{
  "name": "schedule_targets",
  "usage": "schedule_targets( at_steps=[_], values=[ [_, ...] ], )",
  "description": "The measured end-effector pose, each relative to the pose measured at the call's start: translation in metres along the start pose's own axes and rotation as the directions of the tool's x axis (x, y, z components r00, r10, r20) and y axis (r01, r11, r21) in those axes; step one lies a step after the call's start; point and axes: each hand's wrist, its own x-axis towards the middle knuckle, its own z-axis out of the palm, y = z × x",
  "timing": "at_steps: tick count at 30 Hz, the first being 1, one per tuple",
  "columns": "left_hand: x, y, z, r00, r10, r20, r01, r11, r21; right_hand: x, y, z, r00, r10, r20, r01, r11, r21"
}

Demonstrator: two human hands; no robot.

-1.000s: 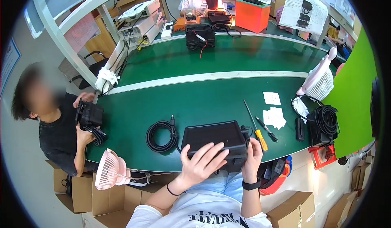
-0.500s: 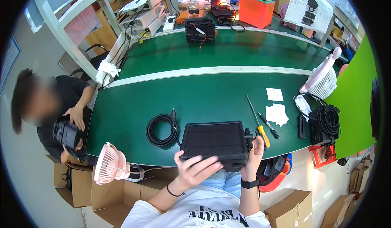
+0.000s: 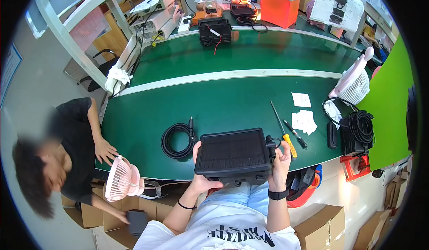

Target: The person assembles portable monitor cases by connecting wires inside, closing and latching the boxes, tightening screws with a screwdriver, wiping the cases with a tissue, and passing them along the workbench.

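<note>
A black solar panel box [image 3: 232, 154] is held up at the near edge of the green table, its dark panel face tilted up toward me. My left hand [image 3: 202, 178] grips its left side, fingers at the upper left edge and thumb under the near edge. My right hand [image 3: 280, 163] is closed around the right side, by a short black cable and connector [image 3: 271, 143]. To the left of the box lies a coiled black cable [image 3: 176, 141] with its plug pointing away. A yellow-handled screwdriver [image 3: 289, 146] and a black pen [image 3: 296, 133] lie near my right hand.
White paper slips [image 3: 304, 122] lie right of centre. Another black box with coiled cable [image 3: 357, 134] stands at the right edge. Pink fans [image 3: 123, 181] flank the table. A co-worker [image 3: 73, 147] leans in at left, reaching into a cardboard box [image 3: 118, 223]. Another person sits opposite.
My left hand has gone from lying across the box's near edge to gripping its left side. The left co-worker has bent down, one hand on the table edge, the other lowering a dark object.
</note>
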Motion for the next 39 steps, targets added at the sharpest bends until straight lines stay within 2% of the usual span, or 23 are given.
schedule_targets(
  at_steps=[5,6,8,10,11,12,13,15,16,19,23,27,29,32,33,35,37,39],
  values=[
    [0.007,0.012,-0.001,1.000,0.010,0.016,-0.015,0.951,0.308,0.011,-0.007,0.007,0.997,0.041,0.069,-0.040,0.999,-0.013],
    [0.009,0.014,0.001,1.000,0.016,0.007,-0.018,0.933,0.360,0.013,-0.007,0.007,0.998,0.032,0.057,-0.027,0.996,-0.085],
    [0.015,0.016,0.009,0.992,-0.063,-0.111,0.081,0.983,0.163,0.021,-0.010,0.010,0.999,0.015,0.039,-0.005,0.972,-0.234],
    [0.019,0.011,0.012,0.961,-0.136,-0.239,0.138,0.990,-0.009,0.029,-0.018,0.017,0.983,-0.152,0.105,0.184,0.851,-0.492],
    [0.024,0.020,0.016,0.938,-0.178,-0.297,0.167,0.984,-0.060,0.027,-0.021,0.020,0.963,-0.218,0.158,0.269,0.755,-0.598],
    [0.029,0.025,0.016,0.897,-0.215,-0.387,0.194,0.977,-0.093,0.026,-0.029,0.017,0.942,-0.275,0.191,0.322,0.583,-0.746],
    [0.035,0.027,0.014,0.848,-0.247,-0.469,0.213,0.969,-0.126,0.023,-0.039,0.018,0.902,-0.334,0.275,0.376,0.291,-0.880],
    [0.044,0.024,0.000,0.747,-0.258,-0.613,0.206,0.966,-0.156,0.024,-0.041,-0.005,0.787,-0.358,0.503,0.443,-0.240,-0.864],
    [0.050,0.021,-0.008,0.709,-0.229,-0.667,0.182,0.973,-0.140,0.022,-0.041,-0.012,0.784,-0.348,0.514,0.412,-0.328,-0.850],
    [0.068,0.010,-0.046,0.606,-0.134,-0.784,0.103,0.991,-0.090,0.021,-0.037,-0.032,0.819,-0.305,0.485,0.411,-0.278,-0.868],
    [0.093,0.006,-0.100,0.473,0.077,-0.878,0.000,0.996,0.087,0.017,-0.034,-0.033,0.843,-0.330,0.426,0.401,-0.142,-0.905],
    [0.109,0.009,-0.152,0.410,0.136,-0.902,0.014,0.988,0.155,0.017,-0.027,-0.033,0.837,-0.366,0.407,0.395,-0.111,-0.912],
    [0.114,0.009,-0.167,0.350,0.110,-0.930,0.089,0.985,0.150,0.018,-0.026,-0.036,0.844,-0.379,0.380,0.379,-0.080,-0.922],
    [0.098,0.014,-0.179,0.516,0.100,-0.851,0.081,0.983,0.165,0.019,-0.027,-0.037,0.815,-0.373,0.442,0.421,-0.142,-0.896],
    [0.091,0.022,-0.165,0.519,-0.003,-0.855,0.060,0.998,0.033,0.018,-0.028,-0.035,0.812,-0.373,0.450,0.424,-0.153,-0.892],
    [0.079,0.036,-0.129,0.311,-0.240,-0.920,0.109,0.970,-0.216,0.019,-0.028,-0.035,0.811,-0.378,0.447,0.420,-0.155,-0.894],
    [0.065,0.025,-0.112,0.224,-0.134,-0.965,-0.002,0.990,-0.138,0.018,-0.030,-0.034,0.817,-0.370,0.442,0.417,-0.148,-0.897],
    [0.068,0.042,-0.073,0.189,0.067,-0.980,-0.073,0.996,0.054,0.018,-0.032,-0.033,0.827,-0.355,0.436,0.415,-0.137,-0.899]
  ],
)
